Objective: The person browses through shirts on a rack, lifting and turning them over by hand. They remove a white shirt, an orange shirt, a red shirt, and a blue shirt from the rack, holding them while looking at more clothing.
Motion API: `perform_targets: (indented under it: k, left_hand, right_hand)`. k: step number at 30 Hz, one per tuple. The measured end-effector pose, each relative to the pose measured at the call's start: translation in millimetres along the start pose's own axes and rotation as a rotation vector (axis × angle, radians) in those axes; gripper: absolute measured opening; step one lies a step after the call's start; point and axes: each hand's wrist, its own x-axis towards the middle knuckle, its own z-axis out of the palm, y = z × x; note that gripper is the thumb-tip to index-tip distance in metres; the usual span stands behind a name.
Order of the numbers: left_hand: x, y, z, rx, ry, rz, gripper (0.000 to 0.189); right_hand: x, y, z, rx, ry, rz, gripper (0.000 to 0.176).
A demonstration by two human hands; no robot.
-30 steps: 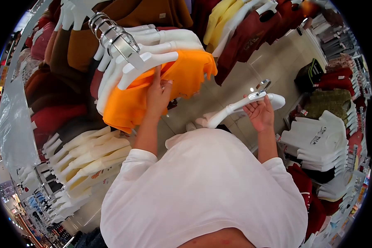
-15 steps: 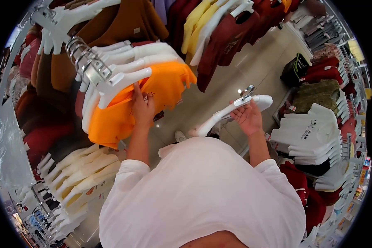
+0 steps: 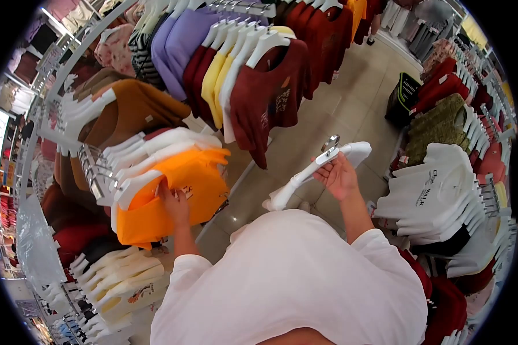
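My left hand (image 3: 175,204) is at the neckline of an orange shirt (image 3: 204,181), with its fingers closed on the fabric. The shirt hangs on a white hanger (image 3: 133,187) at the front of a rack arm, white garments (image 3: 181,138) close behind it. Out to the right, my right hand (image 3: 338,177) is closed around another white hanger (image 3: 305,174), below its metal hook (image 3: 330,143). White fabric (image 3: 358,152) shows at the far end of that hanger. The hanger is held in the air in front of my body, off the rack.
Dark red (image 3: 273,95), yellow and purple tops (image 3: 193,34) hang ahead. Brown garments (image 3: 141,106) hang beyond the orange shirt. White printed shirts (image 3: 429,190) and a green top (image 3: 440,123) line the right side. A black basket (image 3: 402,99) stands on the tiled floor (image 3: 351,98).
My view has shifted, so the rack ahead shows more fully. The orange shirt and my left hand appear lower and further left. My right hand still holds its hanger.
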Motion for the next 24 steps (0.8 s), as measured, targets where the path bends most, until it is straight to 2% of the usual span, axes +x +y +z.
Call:
perform_targets:
  k: [3, 6, 9, 14, 18, 21, 24]
  left_hand:
    - [2.2, 13.4, 0.9, 0.226, 0.038, 0.073, 0.063]
    - [-7.3, 54.7, 20.1, 0.114, 0.078, -0.041, 0.072]
    - [-19.3, 56.3, 53.8, 0.406, 0.218, 0.107, 0.082]
    - [-38.5, 80.4, 95.7, 0.402, 0.195, -0.022, 0.085]
    - [-40.5, 111.7, 102.0, 0.405, 0.15, -0.109, 0.085]
    - [-33.8, 105.4, 105.5, 0.435, 0.157, -0.155, 0.083]
    - [-29.2, 95.1, 114.1, 0.527, 0.225, -0.119, 0.083]
  right_hand:
    - [1.2, -19.4, -16.0, 0.004, 0.018, -0.029, 0.053]
    - [0.5, -38.3, -33.7, 0.008, 0.031, -0.046, 0.053]
    - [0.0, -56.9, -54.0, 0.035, 0.032, -0.06, 0.053]
    - [-1.3, -88.3, -86.6, 0.049, 0.052, -0.082, 0.054]
    - [2.3, -100.9, -115.4, 0.086, 0.102, -0.094, 0.052]
    - [7.5, -105.1, -129.5, 0.12, 0.129, -0.089, 0.05]
    - [17.8, -107.2, -134.2, 0.142, 0.124, -0.079, 0.048]
